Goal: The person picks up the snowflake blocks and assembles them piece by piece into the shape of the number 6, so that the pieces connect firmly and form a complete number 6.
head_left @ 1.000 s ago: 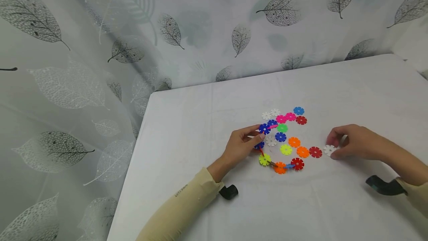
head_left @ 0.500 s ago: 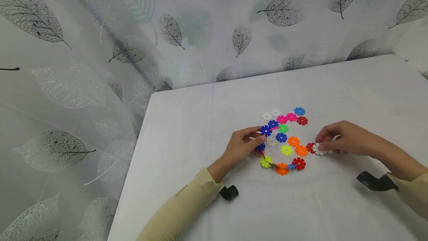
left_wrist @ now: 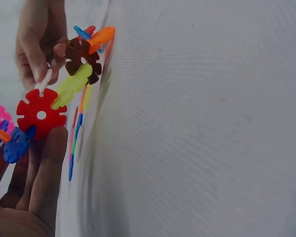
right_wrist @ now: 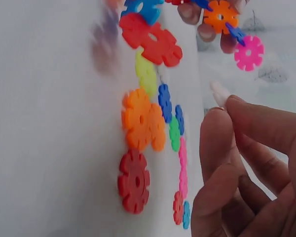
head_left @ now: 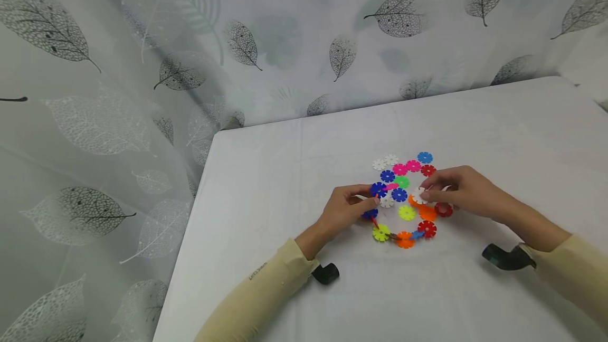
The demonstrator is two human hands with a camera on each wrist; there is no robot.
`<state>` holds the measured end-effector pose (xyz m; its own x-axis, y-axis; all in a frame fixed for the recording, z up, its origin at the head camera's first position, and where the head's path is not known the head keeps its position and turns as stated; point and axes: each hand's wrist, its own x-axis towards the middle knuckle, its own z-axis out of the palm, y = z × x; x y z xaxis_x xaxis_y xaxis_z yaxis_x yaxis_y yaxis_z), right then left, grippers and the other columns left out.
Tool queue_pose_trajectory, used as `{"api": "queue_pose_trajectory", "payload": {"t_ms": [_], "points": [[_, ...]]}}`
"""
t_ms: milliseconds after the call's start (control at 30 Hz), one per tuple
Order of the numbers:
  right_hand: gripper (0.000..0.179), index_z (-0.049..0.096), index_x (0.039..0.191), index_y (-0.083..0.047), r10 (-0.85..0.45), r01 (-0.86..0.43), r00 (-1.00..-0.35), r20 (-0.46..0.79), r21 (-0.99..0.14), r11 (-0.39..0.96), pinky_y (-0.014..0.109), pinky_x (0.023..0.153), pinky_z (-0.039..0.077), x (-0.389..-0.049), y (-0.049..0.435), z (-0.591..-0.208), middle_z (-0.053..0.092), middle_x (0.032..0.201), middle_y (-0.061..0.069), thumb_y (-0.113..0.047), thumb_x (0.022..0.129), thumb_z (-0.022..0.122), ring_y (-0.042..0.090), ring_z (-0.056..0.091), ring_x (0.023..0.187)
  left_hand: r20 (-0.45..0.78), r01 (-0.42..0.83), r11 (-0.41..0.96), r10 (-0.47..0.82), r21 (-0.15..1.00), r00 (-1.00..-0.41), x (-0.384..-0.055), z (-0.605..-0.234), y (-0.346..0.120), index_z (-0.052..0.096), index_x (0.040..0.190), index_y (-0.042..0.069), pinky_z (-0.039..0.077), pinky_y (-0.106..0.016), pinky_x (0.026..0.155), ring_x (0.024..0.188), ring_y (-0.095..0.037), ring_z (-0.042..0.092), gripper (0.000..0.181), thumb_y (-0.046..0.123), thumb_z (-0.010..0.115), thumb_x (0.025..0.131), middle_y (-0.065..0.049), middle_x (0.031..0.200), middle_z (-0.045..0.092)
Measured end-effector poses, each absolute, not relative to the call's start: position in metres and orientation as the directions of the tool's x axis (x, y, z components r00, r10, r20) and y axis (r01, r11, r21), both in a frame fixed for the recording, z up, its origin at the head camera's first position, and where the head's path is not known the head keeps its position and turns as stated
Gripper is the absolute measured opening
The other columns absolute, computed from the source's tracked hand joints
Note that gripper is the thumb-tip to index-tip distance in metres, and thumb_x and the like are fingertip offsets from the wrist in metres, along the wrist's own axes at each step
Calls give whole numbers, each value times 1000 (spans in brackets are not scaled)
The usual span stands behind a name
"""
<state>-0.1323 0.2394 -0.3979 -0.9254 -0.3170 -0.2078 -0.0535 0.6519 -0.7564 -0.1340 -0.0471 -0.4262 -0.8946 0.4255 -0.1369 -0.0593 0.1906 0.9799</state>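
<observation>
My left hand point(head_left: 349, 212) grips a chain of linked notched plastic discs by its blue and red discs. From there the chain curves through a yellow disc point(head_left: 381, 233) and an orange disc point(head_left: 405, 239) to a red disc point(head_left: 427, 229); the left wrist view also shows a brown disc point(left_wrist: 83, 60) in it. Between thumb and fingertips, my right hand point(head_left: 463, 189) pinches a white disc point(right_wrist: 218, 94), seen nearly edge-on in both wrist views. In the left wrist view it overlaps the held red disc point(left_wrist: 41, 118); whether they touch, I cannot tell.
Loose discs lie flat on the white-covered table point(head_left: 266, 189) beyond and between the hands: pink point(head_left: 413, 165), green point(head_left: 401, 182), yellow point(head_left: 406, 212), dark red point(right_wrist: 134, 181), orange point(right_wrist: 138, 118) and others. A leaf-patterned curtain point(head_left: 285, 41) hangs behind the table.
My right hand has picked the white disc up from the table at the right and carried it left, over the loose discs towards the chain. My left hand has barely moved.
</observation>
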Motion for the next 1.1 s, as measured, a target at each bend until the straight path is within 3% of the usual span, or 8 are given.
{"api": "queue_pose_trajectory", "payload": {"t_ms": [233,833,1100], "points": [[39,69,117,1,-289,-42,-943,-166,-801,598,33,58,56,-134,230,-396,72,94,6,-26,90,79,20,67,67,-124,-38,203,431,978,-894,-133,-427,-48,71,127,5,60,-33,73,85,-12,69,34,17,72,95,1,108,69],[42,66,122,2,-269,-55,-958,-102,-853,519,35,59,58,-132,220,-393,72,99,13,-26,93,77,19,69,71,-107,-21,197,438,980,-892,-134,-429,-48,72,126,6,59,-30,73,83,-11,69,33,19,72,95,3,107,69],[36,69,122,0,-285,-103,-957,-52,-859,501,35,59,58,-130,218,-392,70,106,16,-22,94,75,20,68,69,-61,41,203,472,978,-880,-134,-428,-47,76,119,11,58,-30,73,85,-12,69,32,35,68,98,-2,104,75]]}}
